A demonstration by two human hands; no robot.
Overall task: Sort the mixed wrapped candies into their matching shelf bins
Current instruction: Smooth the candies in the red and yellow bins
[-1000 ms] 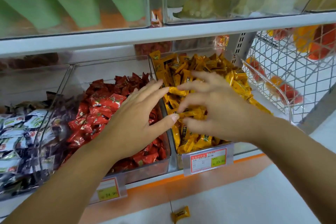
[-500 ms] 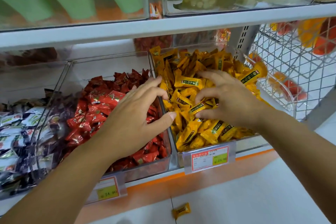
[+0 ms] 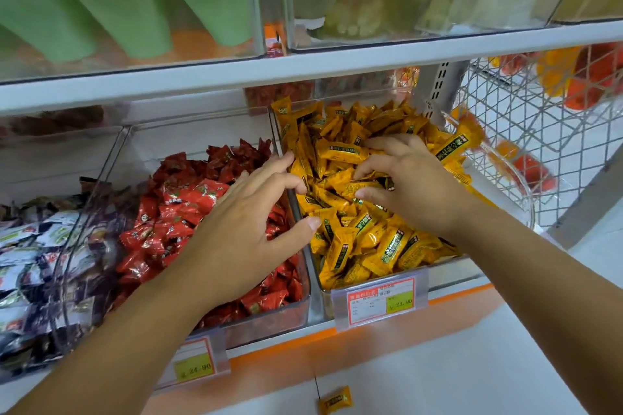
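Yellow wrapped candies (image 3: 367, 242) fill the clear bin on the right, and red wrapped candies (image 3: 182, 212) fill the clear bin (image 3: 269, 320) beside it. My right hand (image 3: 414, 185) is sunk into the yellow pile, its curled thumb and fingers pinching yellow candies. My left hand (image 3: 246, 229) hovers over the divider between the two bins with fingers spread and slightly bent, holding nothing visible. The thumb tip touches the yellow candies' edge. No stray colour shows in either pile.
A bin of white and dark wrapped candies (image 3: 30, 266) sits at the left. Price tags (image 3: 381, 300) hang on the bin fronts. One yellow candy (image 3: 335, 399) lies on the floor below. A wire basket (image 3: 539, 152) stands to the right, and an upper shelf (image 3: 303, 67) with green packs lies close overhead.
My right hand moved deeper and rightward into the yellow pile, stirring the candies. My left hand stayed over the divider, its fingers bending a little more.
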